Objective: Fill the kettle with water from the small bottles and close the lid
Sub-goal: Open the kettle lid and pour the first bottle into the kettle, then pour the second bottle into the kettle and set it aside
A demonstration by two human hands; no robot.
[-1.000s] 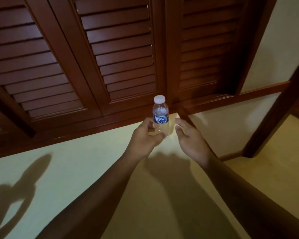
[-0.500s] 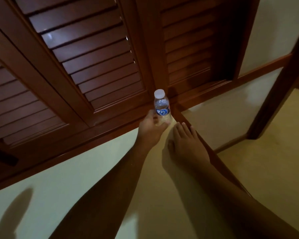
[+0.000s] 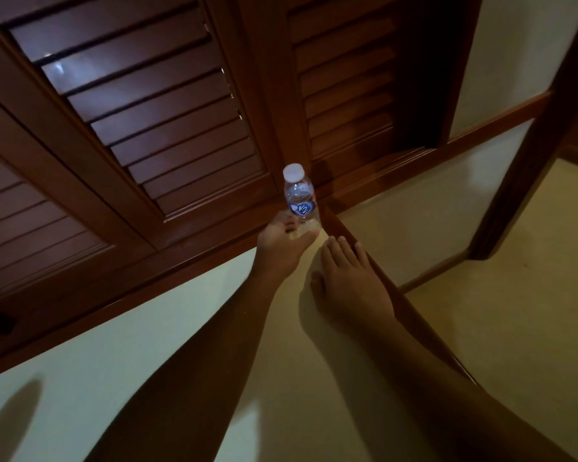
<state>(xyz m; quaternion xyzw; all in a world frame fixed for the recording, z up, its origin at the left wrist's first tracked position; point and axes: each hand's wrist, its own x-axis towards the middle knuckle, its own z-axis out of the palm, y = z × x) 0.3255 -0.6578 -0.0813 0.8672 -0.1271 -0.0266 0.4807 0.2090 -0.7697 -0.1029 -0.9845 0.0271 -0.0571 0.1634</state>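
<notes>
Pale cream tabletop (image 3: 114,378) fills the bottom of the frame, both bare forearms reaching up across it. Right hand (image 3: 351,288) lies flat, fingers spread, palm down near the tabletop's wooden edge, holding nothing. Just left and further up, the left hand (image 3: 282,243) has its grip closed round the bottom of a small capped water bottle (image 3: 299,198), standing upright mid-frame. Dark louvered wooden doors (image 3: 141,105) behind.
</notes>
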